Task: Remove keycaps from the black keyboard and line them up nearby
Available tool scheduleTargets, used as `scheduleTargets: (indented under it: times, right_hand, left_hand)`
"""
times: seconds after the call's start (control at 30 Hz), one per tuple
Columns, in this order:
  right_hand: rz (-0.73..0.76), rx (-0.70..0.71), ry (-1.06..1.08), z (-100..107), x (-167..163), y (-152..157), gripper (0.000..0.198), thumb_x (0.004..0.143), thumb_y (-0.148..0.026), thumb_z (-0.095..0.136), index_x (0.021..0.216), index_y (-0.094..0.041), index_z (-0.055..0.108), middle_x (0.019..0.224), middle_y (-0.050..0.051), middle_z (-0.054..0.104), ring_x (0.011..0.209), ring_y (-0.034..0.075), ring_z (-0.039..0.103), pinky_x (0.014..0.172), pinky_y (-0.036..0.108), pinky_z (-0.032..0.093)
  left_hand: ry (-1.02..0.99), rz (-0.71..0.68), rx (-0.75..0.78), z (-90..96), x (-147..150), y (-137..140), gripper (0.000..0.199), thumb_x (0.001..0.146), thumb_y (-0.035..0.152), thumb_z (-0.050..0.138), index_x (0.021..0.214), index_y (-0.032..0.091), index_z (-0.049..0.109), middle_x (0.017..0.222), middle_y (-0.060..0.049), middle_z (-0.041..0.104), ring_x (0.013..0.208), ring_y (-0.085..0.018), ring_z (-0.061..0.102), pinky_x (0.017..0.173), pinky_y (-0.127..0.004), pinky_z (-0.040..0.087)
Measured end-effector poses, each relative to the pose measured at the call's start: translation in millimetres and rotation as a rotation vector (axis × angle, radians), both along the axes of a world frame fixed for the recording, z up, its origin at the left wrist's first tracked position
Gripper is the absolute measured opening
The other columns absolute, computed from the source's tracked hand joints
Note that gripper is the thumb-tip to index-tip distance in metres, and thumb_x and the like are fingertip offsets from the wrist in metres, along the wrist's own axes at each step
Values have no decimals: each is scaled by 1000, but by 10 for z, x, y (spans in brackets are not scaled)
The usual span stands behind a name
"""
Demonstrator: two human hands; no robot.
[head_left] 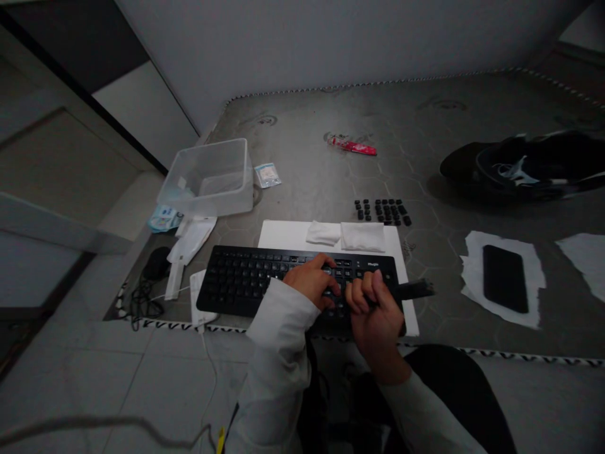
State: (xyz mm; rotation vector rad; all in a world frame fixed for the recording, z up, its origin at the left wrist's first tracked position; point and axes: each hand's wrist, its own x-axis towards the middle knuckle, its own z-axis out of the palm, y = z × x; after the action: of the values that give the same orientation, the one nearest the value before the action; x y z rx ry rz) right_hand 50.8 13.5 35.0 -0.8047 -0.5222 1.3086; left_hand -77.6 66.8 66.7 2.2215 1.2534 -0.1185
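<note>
The keyboard (236, 280), black, lies face up near the front edge of the table (302, 183); its right part rests on a white board (286, 233), and its left end reaches past the board. The left hand (312, 282) lies over the keys right of the middle, fingers bent and slightly apart; whether the fingertips pinch a key cannot be told. The right hand (375, 315) is closed in a fist about a black brush (413, 289), above the keyboard's right end, with the bristles pointing right, beyond the board. The two hands are close together.

Along the far side of the board lie two white cloths, a smaller (323, 232) and a larger (363, 237), side by side. Just past them, loose keycaps (388, 211) stand in rough rows on the table. Farther back lies a red tool (354, 147), its kind unclear.

To the left are a clear bin (239, 164), a sachet (268, 175) beside it, a blue packet (165, 218) by its near corner, and a black mouse (157, 263) near a tangled cord (144, 304). To the right, a black slab (505, 277) lies on white paper (472, 252); behind it sits a bulky black article (466, 164).
</note>
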Motion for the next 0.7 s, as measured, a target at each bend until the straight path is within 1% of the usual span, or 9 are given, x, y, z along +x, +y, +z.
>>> scheduleTargets:
  times: [0.1,0.2,0.27,0.33,0.43,0.5,0.57,0.63,0.7]
  right_hand:
    - [18,-45,-32,0,-36,8,48,91,-42,57,55,-21,33,46,-7,27,42,8,24,44,25,25]
    - [31,-77,-69,-7,-65,16,48,89,-44,60,54,-20,36,45,-7,30,43,8,26,44,25,25]
    - [32,-70,-77,-24,-73,18,49,88,-45,60,53,-20,36,44,-7,29,41,7,25,42,25,23]
    - [4,-50,-62,-55,-76,13,50,88,-44,61,53,-20,35,42,-9,26,38,6,21,40,25,18]
    - [-59,1,-32,-124,-81,-19,49,88,-41,59,52,-21,34,41,-10,21,34,6,15,37,25,12]
    - [-72,36,-52,-182,-82,-60,49,89,-40,58,50,-21,33,39,-10,20,33,6,15,37,26,13]
    - [-64,53,-113,-248,-75,-114,50,90,-40,55,49,-21,33,39,-9,22,34,7,19,39,27,18]
    - [-41,63,-208,-316,-56,-174,52,92,-41,53,49,-22,32,40,-8,25,36,8,23,41,28,22]
    - [13,80,-309,-371,-33,-230,54,92,-45,51,48,-22,31,42,-7,27,39,9,28,46,29,27]
  left_hand:
    - [3,-11,-2,13,8,6,25,70,24,80,92,35,76,137,4,45,113,-22,59,98,-35,50]
    - [1,-13,1,3,1,14,24,72,21,78,91,35,76,136,5,46,109,-22,61,94,-35,52]
    - [-16,-5,1,-15,-10,17,23,74,19,75,90,35,76,135,5,47,106,-21,62,93,-34,52]
    - [-41,9,2,-35,-17,17,23,75,17,75,89,35,77,134,5,48,105,-20,62,94,-33,51]
    - [-74,20,-1,-54,-8,15,22,71,24,80,89,35,77,132,4,49,106,-19,61,96,-33,50]
    - [-75,23,-8,-54,10,15,21,69,28,82,88,35,77,130,4,49,106,-20,60,95,-34,51]
    - [-69,29,-12,-45,30,14,20,68,27,82,86,36,77,128,4,49,107,-21,60,95,-34,50]
    - [-68,33,-11,-35,44,14,20,68,26,82,85,36,78,127,3,49,106,-21,59,94,-34,50]
    - [-67,34,-6,-30,48,15,19,68,27,82,84,35,78,127,3,49,106,-21,59,93,-33,51]
